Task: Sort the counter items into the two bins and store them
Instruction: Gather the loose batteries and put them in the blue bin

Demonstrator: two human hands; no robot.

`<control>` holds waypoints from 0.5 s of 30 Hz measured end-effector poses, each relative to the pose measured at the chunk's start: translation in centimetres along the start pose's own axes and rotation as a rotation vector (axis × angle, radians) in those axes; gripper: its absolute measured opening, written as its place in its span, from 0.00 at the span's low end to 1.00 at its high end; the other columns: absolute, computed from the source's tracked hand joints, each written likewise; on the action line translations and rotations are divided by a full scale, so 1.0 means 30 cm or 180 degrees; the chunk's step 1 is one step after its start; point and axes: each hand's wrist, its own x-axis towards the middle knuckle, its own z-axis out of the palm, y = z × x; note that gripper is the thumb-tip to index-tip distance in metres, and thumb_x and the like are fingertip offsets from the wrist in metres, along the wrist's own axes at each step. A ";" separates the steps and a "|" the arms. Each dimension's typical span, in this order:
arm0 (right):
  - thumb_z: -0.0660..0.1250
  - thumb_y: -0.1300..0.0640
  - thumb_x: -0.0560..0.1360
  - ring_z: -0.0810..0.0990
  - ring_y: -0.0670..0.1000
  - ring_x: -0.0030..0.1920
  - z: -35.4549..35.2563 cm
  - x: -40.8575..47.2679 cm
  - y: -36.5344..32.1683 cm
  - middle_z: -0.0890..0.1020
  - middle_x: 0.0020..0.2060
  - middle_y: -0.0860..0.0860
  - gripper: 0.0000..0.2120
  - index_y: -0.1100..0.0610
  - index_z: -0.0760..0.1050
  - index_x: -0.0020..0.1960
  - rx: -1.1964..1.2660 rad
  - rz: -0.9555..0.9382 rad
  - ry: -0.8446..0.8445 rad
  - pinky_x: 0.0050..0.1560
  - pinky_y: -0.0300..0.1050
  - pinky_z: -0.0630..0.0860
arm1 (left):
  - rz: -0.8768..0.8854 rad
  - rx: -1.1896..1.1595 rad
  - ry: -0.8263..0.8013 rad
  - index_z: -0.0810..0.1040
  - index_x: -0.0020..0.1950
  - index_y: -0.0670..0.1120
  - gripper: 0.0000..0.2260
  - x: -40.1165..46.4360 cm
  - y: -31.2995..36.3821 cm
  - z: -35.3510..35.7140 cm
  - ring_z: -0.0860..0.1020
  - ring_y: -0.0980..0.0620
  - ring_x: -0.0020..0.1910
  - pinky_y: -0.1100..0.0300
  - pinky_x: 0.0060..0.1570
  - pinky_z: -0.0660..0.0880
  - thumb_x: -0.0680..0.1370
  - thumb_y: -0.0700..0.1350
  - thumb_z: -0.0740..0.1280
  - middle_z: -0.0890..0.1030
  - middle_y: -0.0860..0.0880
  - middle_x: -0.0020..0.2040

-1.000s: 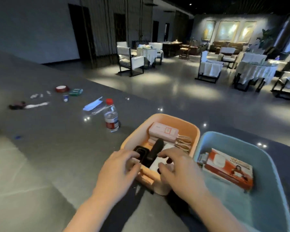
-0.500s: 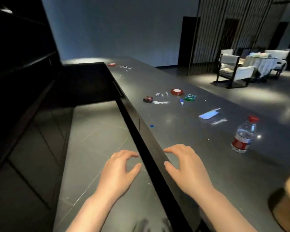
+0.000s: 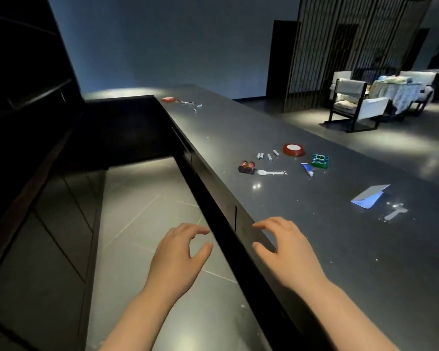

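Counter (image 3: 314, 249) items lie scattered far up its top, neither bin in view.

My left hand (image 3: 178, 257) and right hand (image 3: 287, 252) hover loosely curled, holding nothing; the small batteries (image 3: 268, 155), probably cylindrical, could roll off if I sweep carelessly.

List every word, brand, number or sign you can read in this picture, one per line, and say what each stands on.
None can be read.
Green box: patterned print, too blurred to read.
Blue-and-white tube: any lettering too small.
Red round tin: white top, no legible text.
Small batteries: markings too small.
Blue card: looks blank.
Left hand and right hand hold nothing.
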 end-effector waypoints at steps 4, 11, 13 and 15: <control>0.66 0.51 0.75 0.70 0.45 0.62 0.042 0.239 0.103 0.74 0.60 0.42 0.16 0.46 0.74 0.63 0.0010 0.0080 -0.0003 0.62 0.41 0.66 | 0.0095 -0.0003 -0.0020 0.76 0.54 0.60 0.08 0.228 -0.060 0.093 0.69 0.66 0.53 0.73 0.47 0.62 0.75 0.53 0.66 0.72 0.70 0.49; 0.67 0.52 0.75 0.71 0.45 0.61 0.060 0.645 0.330 0.75 0.59 0.42 0.15 0.46 0.75 0.61 -0.0073 0.0305 -0.0010 0.61 0.41 0.69 | 0.0269 -0.0073 -0.0232 0.76 0.55 0.59 0.09 0.715 -0.107 0.276 0.71 0.64 0.54 0.71 0.46 0.64 0.76 0.52 0.67 0.74 0.66 0.52; 0.67 0.53 0.74 0.72 0.45 0.61 0.057 0.760 0.396 0.75 0.60 0.43 0.16 0.46 0.75 0.61 -0.0132 0.0388 0.0016 0.60 0.41 0.68 | 0.0340 -0.0108 -0.0259 0.76 0.55 0.59 0.09 0.854 -0.115 0.328 0.71 0.65 0.52 0.73 0.46 0.63 0.75 0.52 0.67 0.74 0.65 0.51; 0.68 0.53 0.74 0.72 0.45 0.60 0.058 0.863 0.454 0.75 0.60 0.43 0.16 0.46 0.76 0.61 -0.0144 0.0514 0.0040 0.56 0.39 0.68 | 0.0391 -0.0162 -0.0333 0.76 0.55 0.59 0.09 0.979 -0.128 0.380 0.70 0.66 0.51 0.74 0.45 0.63 0.75 0.52 0.68 0.74 0.66 0.50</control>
